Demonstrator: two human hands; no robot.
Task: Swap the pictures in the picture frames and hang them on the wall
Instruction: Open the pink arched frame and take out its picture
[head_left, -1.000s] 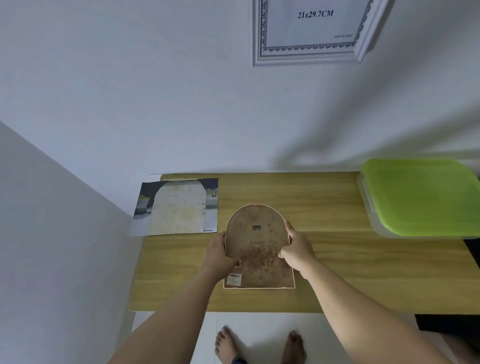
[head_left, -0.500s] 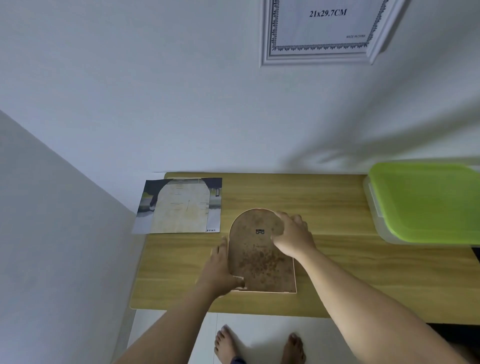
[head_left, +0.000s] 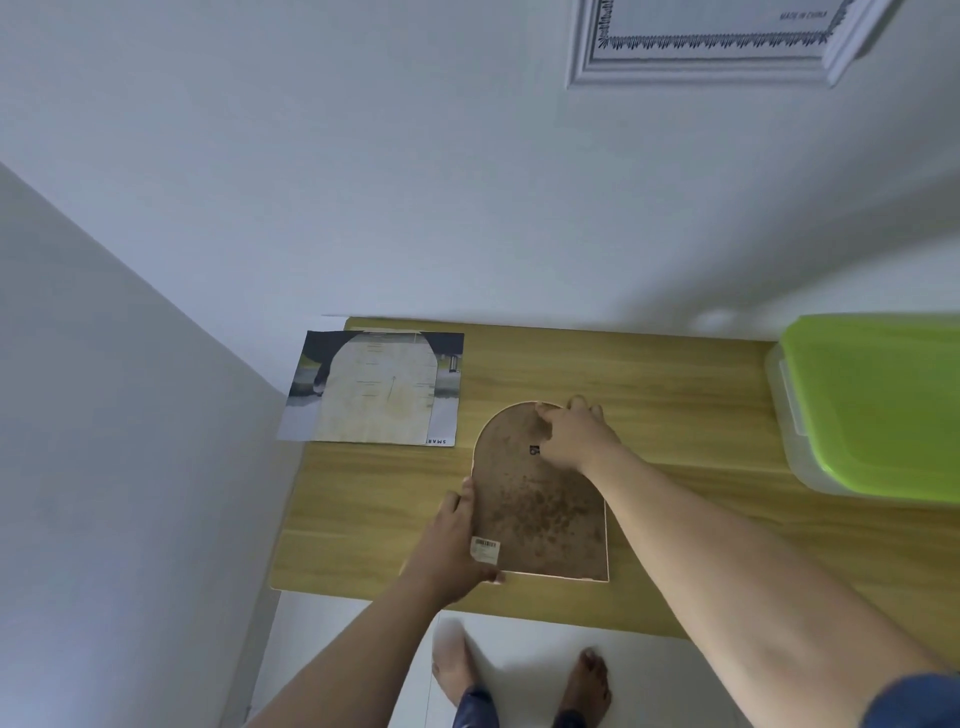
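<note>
An arched picture frame (head_left: 540, 499) lies face down on the wooden table (head_left: 675, 405), its mottled brown backing up, with a small hanger near the top and a barcode sticker at the lower left. My left hand (head_left: 460, 540) grips its lower left edge, thumb on the backing by the sticker. My right hand (head_left: 574, 434) lies over the arched top, fingers curled at the upper rim. Two loose pictures (head_left: 374, 389) lie stacked at the table's back left corner, a pale arched one on a darker print. A white rectangular frame (head_left: 701, 62) hangs on the wall above.
A clear plastic box with a green lid (head_left: 872, 405) sits at the table's right end. A grey side wall (head_left: 104, 467) closes in the left. My bare feet (head_left: 519, 680) stand on white floor below the table's front edge.
My right hand has moved from the frame's right side up to its arched top. My left hand has slid down to the lower left edge. The view has shifted closer and leftward.
</note>
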